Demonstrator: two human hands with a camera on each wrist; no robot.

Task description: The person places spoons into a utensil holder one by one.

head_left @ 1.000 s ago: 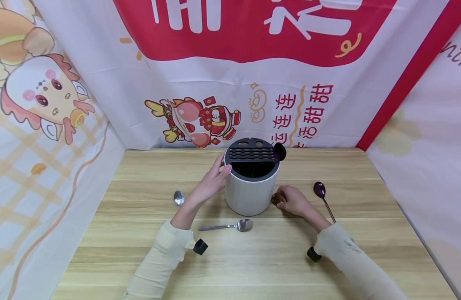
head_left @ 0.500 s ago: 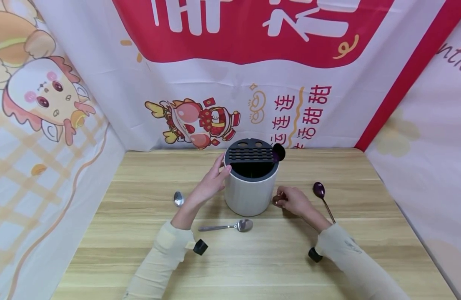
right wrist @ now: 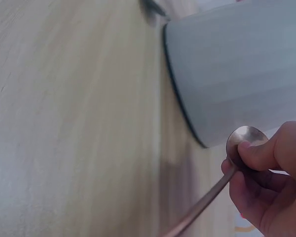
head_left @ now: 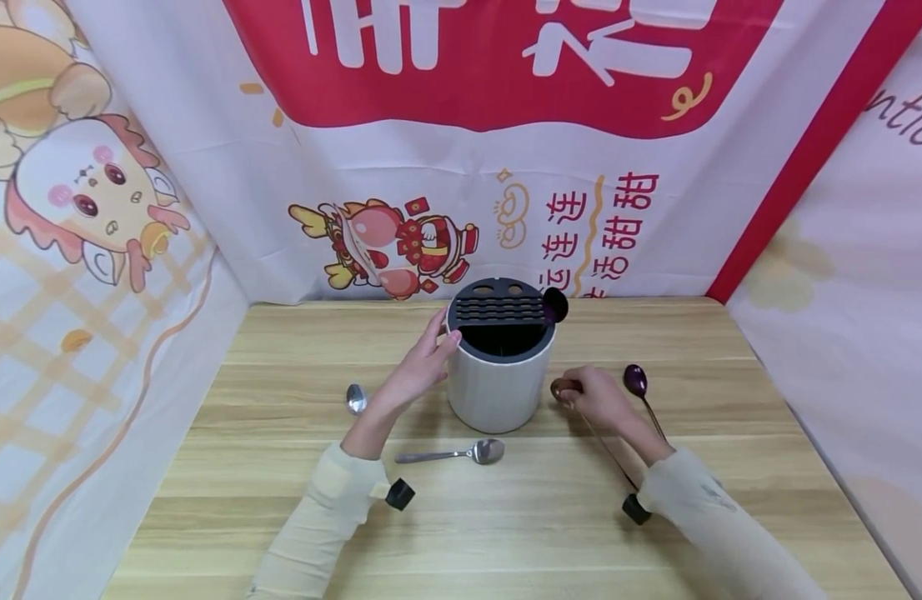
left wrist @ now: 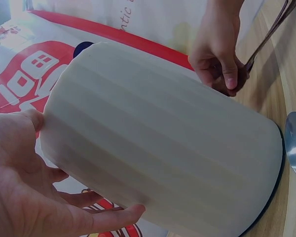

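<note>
A white ribbed utensil holder (head_left: 498, 396) with a dark slotted lid (head_left: 500, 310) stands upright on the table. My left hand (head_left: 425, 364) holds its left side, thumb at the rim, fingers spread around the wall in the left wrist view. My right hand (head_left: 599, 398), just right of the holder, pinches a copper-coloured spoon (right wrist: 202, 203) by its bowl. The spoon's handle slants down toward my right wrist, raised off the table in the right wrist view. A dark purple ladle-like bowl (head_left: 556, 305) sticks out at the lid's right edge; its handle is hidden.
A silver spoon (head_left: 487, 452) lies in front of the holder. Left of it, a silver utensil's bowl (head_left: 356, 398) shows, its handle behind my forearm. A purple-bowled spoon (head_left: 636, 381) lies to the right. A printed cloth (head_left: 401, 158) hangs behind the wooden table (head_left: 506, 533).
My right hand has lifted slightly with the copper spoon, and its handle has come into sight below the hand. The left hand stays on the holder.
</note>
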